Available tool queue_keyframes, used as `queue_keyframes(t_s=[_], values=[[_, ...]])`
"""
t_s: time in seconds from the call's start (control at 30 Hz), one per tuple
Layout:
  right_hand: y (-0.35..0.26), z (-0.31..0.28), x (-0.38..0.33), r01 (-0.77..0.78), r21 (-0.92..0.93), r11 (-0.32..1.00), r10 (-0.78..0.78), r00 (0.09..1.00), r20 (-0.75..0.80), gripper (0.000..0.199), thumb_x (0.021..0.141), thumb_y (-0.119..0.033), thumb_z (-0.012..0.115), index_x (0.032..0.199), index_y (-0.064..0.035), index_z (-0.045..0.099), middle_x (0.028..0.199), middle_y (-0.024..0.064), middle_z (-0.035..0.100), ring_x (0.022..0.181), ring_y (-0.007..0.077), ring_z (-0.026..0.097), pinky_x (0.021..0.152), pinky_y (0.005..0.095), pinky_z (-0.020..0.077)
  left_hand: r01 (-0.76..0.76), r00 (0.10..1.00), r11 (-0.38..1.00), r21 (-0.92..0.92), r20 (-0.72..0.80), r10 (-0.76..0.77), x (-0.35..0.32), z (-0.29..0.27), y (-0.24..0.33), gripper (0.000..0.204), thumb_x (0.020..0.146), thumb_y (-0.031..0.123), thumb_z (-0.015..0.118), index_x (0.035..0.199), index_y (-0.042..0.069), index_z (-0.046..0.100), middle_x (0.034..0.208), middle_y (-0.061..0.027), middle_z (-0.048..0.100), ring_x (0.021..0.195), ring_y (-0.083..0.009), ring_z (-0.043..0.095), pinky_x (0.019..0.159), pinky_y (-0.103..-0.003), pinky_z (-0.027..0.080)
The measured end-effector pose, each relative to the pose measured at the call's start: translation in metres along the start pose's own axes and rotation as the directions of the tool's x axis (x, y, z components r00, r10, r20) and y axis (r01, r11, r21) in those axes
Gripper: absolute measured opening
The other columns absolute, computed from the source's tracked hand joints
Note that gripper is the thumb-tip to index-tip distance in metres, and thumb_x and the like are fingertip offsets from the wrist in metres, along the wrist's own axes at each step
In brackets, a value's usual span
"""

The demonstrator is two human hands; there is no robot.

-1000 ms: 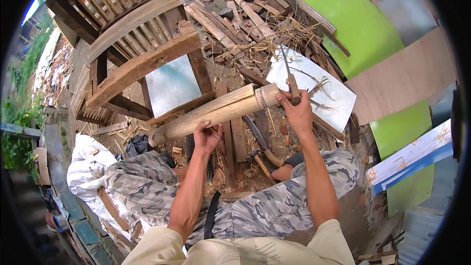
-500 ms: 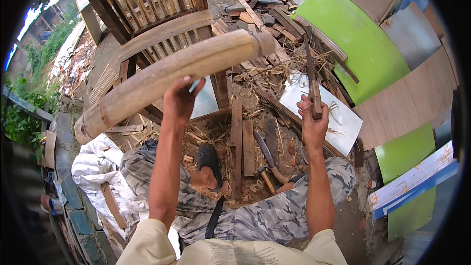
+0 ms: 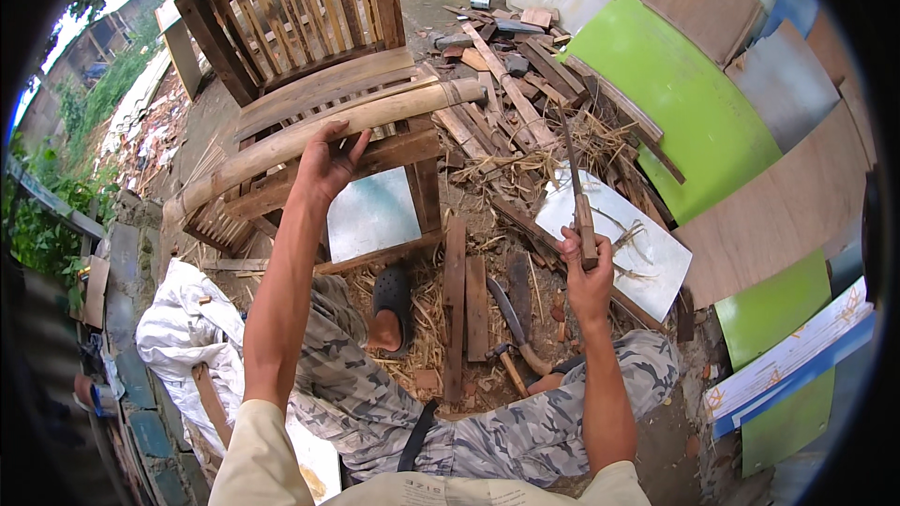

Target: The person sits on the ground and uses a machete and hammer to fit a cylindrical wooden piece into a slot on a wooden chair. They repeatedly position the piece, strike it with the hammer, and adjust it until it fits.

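My left hand (image 3: 328,161) grips a long pale bamboo piece (image 3: 246,161) near its middle, fingers underneath. The bamboo slants from lower left to upper right, in front of the slatted wooden chair (image 3: 314,98) and partly hiding its seat. In my right hand (image 3: 588,279) is a long-bladed knife (image 3: 583,215), held by its brown wooden handle with the blade pointing up and away. Its blade stands apart from the bamboo, over the straw and a white board (image 3: 647,253).
Between my legs lie a curved sickle-like blade (image 3: 504,309), a hammer (image 3: 511,370) and brown planks (image 3: 475,309). Scrap wood (image 3: 506,75) is heaped beyond. Large green panels (image 3: 666,94) lean at right. A white sack (image 3: 187,319) sits at left beside a block wall (image 3: 141,384).
The bamboo has moved down and away toward the chair and now shows a narrower side. My right hand and the knife have come slightly lower and to the left.
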State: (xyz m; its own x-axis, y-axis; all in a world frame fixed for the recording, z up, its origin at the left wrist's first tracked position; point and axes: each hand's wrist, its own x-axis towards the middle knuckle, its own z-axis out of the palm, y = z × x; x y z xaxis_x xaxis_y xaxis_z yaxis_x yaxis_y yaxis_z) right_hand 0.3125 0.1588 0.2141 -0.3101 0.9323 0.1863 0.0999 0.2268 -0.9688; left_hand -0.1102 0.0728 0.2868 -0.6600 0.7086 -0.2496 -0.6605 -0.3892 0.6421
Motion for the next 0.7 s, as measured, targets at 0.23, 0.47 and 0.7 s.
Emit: queue_keyframes(t_s=[0.23, 0.47, 0.7], values=[[0.006, 0.001, -0.002, -0.018, 0.002, 1.000, 0.018, 1.000, 0.020, 0.032, 0.103, -0.027, 0.065, 0.113, -0.0001, 0.050, 0.120, 0.0200, 0.071, 0.103, 0.0198, 0.071, 0.086, 0.0311, 0.0576, 0.154, 0.988, 0.966, 0.206, -0.014, -0.155, -0.009, 0.017, 0.012, 0.040, 0.102, 0.025, 0.062, 0.122, -0.009, 0.057, 0.113, -0.0232, 0.068, 0.100, -0.0357, 0.072, 0.069, -0.026, 0.068], [0.003, -0.003, -0.008, -0.012, 0.006, 1.000, 0.012, 0.999, 0.041, 0.034, 0.103, -0.028, 0.064, 0.113, 0.0006, 0.049, 0.121, 0.0212, 0.070, 0.103, 0.0206, 0.071, 0.088, 0.0327, 0.0580, 0.418, 0.894, 0.750, 0.513, -0.083, -0.441, -0.030, 0.009, 0.015, 0.082, 0.099, 0.067, 0.045, 0.120, -0.011, 0.061, 0.108, -0.0221, 0.073, 0.081, -0.0257, 0.076, 0.045, -0.018, 0.057], [0.002, -0.004, -0.018, 0.029, -0.029, 0.999, -0.029, 0.999, -0.017, 0.039, 0.100, -0.034, 0.069, 0.110, 0.0012, 0.054, 0.113, 0.0150, 0.075, 0.094, 0.0166, 0.072, 0.082, 0.0312, 0.0564, -0.231, 0.971, 0.062, 0.971, 0.225, 0.085, -0.060, 0.032, 0.000, 0.074, 0.093, 0.072, 0.054, 0.100, 0.000, 0.071, 0.079, -0.0102, 0.072, 0.060, -0.0204, 0.066, 0.059, -0.031, 0.052]])
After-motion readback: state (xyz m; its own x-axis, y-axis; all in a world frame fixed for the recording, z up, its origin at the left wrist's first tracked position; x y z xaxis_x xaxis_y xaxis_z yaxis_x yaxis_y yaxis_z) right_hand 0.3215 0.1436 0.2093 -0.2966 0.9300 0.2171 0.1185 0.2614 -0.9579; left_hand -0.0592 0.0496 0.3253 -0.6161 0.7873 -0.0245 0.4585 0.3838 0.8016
